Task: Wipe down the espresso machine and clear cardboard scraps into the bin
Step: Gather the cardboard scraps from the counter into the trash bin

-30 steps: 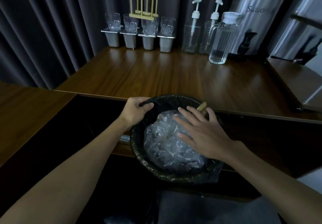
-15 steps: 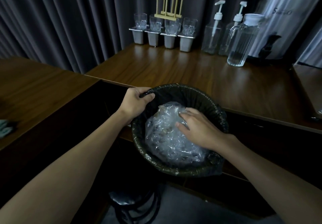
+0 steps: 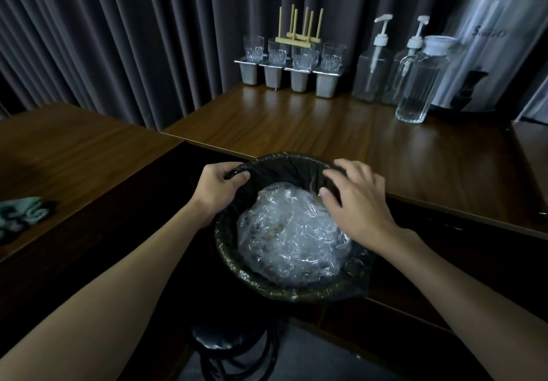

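Left hand (image 3: 218,186): fingers and thumb curled over the near-left rim of the bin (image 3: 284,293), pinching the black liner (image 3: 275,170) against it.

Right hand (image 3: 355,199): fingers spread and lightly bent over the far-right rim, holding nothing I can see. Fingertips are at the liner; I cannot tell if they touch it.

Just left of those fingertips a thin tan sliver (image 3: 312,186) stands against the inner wall. Possibly a cardboard scrap, but too small to be sure.

A wad of crumpled clear plastic (image 3: 290,232) nearly fills the bin. The bin is up against the front edge of the desk (image 3: 326,131), with a stool (image 3: 219,339) below. I cannot tell what carries it.

Handling, my judgement:
- The bin looks light, so one hand on the rim should steady it.
- The liner is thin and slick and likely to slip or tear if pulled alone. I take rim and liner together.
- The plastic is springy and will push scraps back up.
- Cardboard is stiff and light, best slid edge-on down the wall.

A cloth (image 3: 20,214) lies on the left desk, well apart.
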A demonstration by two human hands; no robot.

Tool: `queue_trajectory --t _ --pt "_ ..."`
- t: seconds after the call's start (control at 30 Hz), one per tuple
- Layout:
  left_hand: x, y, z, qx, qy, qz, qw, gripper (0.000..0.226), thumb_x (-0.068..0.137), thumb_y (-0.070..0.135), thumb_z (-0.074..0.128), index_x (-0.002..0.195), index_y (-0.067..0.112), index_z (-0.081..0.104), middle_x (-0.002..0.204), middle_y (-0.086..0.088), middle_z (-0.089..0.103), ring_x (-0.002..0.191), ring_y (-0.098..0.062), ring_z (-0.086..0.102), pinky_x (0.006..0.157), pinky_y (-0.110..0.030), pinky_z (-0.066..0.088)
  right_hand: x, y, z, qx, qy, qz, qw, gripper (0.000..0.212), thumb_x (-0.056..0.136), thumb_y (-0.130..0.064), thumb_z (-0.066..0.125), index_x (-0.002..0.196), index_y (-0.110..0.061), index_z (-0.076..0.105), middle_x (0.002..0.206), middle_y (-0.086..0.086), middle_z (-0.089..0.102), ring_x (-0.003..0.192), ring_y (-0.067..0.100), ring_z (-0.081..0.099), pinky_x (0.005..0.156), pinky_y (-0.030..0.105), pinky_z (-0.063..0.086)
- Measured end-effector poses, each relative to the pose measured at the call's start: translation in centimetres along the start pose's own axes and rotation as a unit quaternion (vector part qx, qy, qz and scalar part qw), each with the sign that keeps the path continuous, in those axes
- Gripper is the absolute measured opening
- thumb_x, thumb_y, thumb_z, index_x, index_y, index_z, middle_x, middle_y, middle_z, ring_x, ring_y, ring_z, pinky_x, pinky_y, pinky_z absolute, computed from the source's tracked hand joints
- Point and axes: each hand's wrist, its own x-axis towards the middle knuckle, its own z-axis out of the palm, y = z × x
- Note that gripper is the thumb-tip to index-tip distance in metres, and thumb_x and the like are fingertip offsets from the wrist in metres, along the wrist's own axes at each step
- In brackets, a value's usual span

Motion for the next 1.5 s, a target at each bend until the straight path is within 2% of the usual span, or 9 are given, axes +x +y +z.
queue_trajectory --t 0.13,0.23,0.43,0.53,0.6,0.77,0.87,1.2,1.5 --pt "0.5 -1.3 -2.2 -0.011 0.017 -0.021 1.000 0.016 0.097 0.008 0.063 0.100 0.015 0.077 0.082 -0.001 0.078 0.071 -0.013 0.075 0.061 -0.021 0.057 1.5 -1.4 0.8 0.166 -0.063 0.146 0.973 0.045 0.097 -0.029 0.051 0.139 -0.016 0.041 0.130 0.006 0.051 0.109 0.023 0.056 0.089 0.036 0.047" --pt "0.8 -2.8 -4.1 -0.007 0.027 -0.032 0.999 0.017 0.096 0.008 0.064 0.095 0.019 0.076 0.078 0.002 0.077 0.069 -0.012 0.074 0.060 -0.020 0.057 2.6 -2.3 2.9 0.216 -0.090 0.178 0.956 0.026 0.096 -0.018 0.050 0.122 -0.017 0.052 0.096 -0.002 0.060 0.077 0.010 0.056 0.059 0.022 0.041" --pt "1.0 -8.1 -7.6 0.060 0.032 -0.070 0.995 0.005 0.090 0.020 0.074 0.093 0.024 0.074 0.082 0.004 0.076 0.075 -0.012 0.074 0.064 -0.020 0.054 3.6 -4.5 9.3 0.288 -0.149 0.225 0.919 0.031 0.092 -0.004 0.055 0.122 -0.012 0.059 0.116 0.007 0.063 0.110 0.018 0.058 0.082 0.024 0.044" --pt "0.8 -11.3 -8.9 0.081 0.001 -0.117 0.990 0.048 0.085 0.023 0.080 0.129 0.015 0.062 0.112 0.005 0.066 0.096 -0.010 0.067 0.068 -0.006 0.049 3.4 -5.5 12.7 0.291 -0.161 0.249 0.910 0.030 0.092 -0.002 0.055 0.120 -0.011 0.060 0.111 0.007 0.063 0.111 0.022 0.059 0.082 0.026 0.043" --pt "0.6 -13.9 -9.7 0.100 -0.006 -0.162 0.982 0.068 0.082 0.025 0.082 0.141 0.009 0.051 0.121 0.003 0.057 0.107 -0.006 0.056 0.081 -0.012 0.046 3.1 -5.9 15.3 0.285 -0.176 0.263 0.905 0.029 0.093 -0.002 0.054 0.121 -0.010 0.058 0.115 0.010 0.063 0.107 0.023 0.060 0.081 0.027 0.044" --pt "-0.6 -22.1 -10.7 0.146 -0.033 -0.244 0.958 0.053 0.083 0.015 0.081 0.131 0.009 0.059 0.123 -0.003 0.065 0.112 -0.023 0.064 0.091 -0.037 0.053 1.5 -5.7 21.5 0.269 -0.229 0.295 0.888 0.034 0.094 -0.002 0.054 0.127 -0.010 0.053 0.124 0.014 0.060 0.111 0.027 0.060 0.082 0.029 0.048" --pt "-1.6 -26.2 -10.2 0.164 -0.034 -0.251 0.953 0.042 0.085 0.001 0.075 0.125 0.006 0.064 0.116 -0.011 0.069 0.111 -0.028 0.066 0.097 -0.045 0.054 0.5 -5.7 24.8 0.269 -0.254 0.305 0.878 0.036 0.093 0.000 0.054 0.128 -0.007 0.052 0.124 0.016 0.061 0.116 0.029 0.058 0.093 0.036 0.050" --pt "-2.3 -30.8 -10.5 0.164 0.052 -0.232 0.957 0.034 0.088 -0.013 0.062 0.119 -0.001 0.066 0.110 -0.008 0.070 0.109 -0.020 0.065 0.094 -0.022 0.048 0.4 -7.3 30.9 0.288 -0.247 0.305 0.873 0.037 0.093 0.005 0.052 0.130 -0.002 0.052 0.124 0.019 0.059 0.120 0.029 0.055 0.086 0.025 0.042" --pt "-1.5 -30.2 -11.0 0.195 0.032 -0.268 0.943 0.050 0.090 0.010 0.071 0.137 0.007 0.055 0.132 -0.011 0.058 0.124 -0.026 0.057 0.101 -0.030 0.047 1.2 -7.8 31.0 0.282 -0.297 0.267 0.872 0.044 0.087 -0.007 0.066 0.129 -0.011 0.051 0.108 0.009 0.066 0.106 0.028 0.063 0.092 0.039 0.052"
